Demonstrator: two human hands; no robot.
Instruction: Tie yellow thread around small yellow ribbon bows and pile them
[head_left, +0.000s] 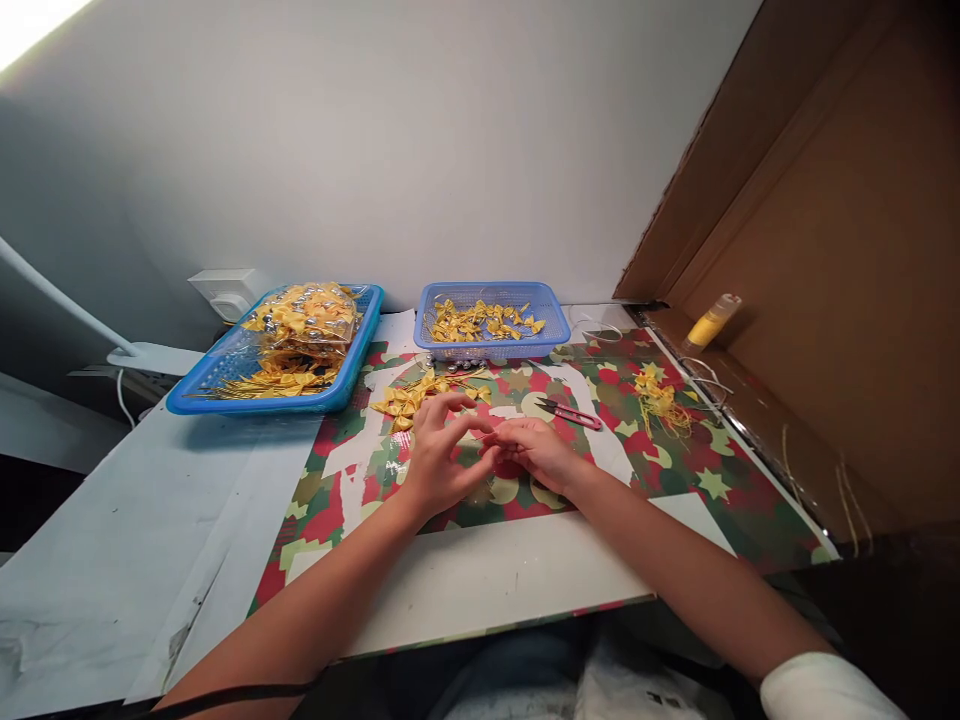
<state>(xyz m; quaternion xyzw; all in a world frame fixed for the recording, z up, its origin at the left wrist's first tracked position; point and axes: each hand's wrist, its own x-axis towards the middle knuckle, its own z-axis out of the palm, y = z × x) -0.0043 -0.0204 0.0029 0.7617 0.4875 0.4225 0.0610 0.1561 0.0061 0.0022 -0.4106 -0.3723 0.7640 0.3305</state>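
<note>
My left hand (444, 462) has its fingers curved and apart, with the thumb and index finger close to the tips of my right hand. Whether a thin thread runs between them is too fine to see. My right hand (541, 452) is closed in a pinch, and what it holds is too small to make out. Just beyond my left hand lies a loose pile of yellow ribbon bows (420, 393) with thin stems. Pink-handled thread snips (570, 412) rest on the mat beyond my right hand. Several silvery beads (454, 364) sit by the back basket.
A blue tray (178, 398) at left holds yellow bows and a clear bag of beaded bows. A blue basket (491, 351) with bows stands against the wall. Yellow thread scraps (664, 402) lie at right on the patterned mat (712, 485). A yellow-filled bottle (711, 322) stands by the cardboard (817, 270).
</note>
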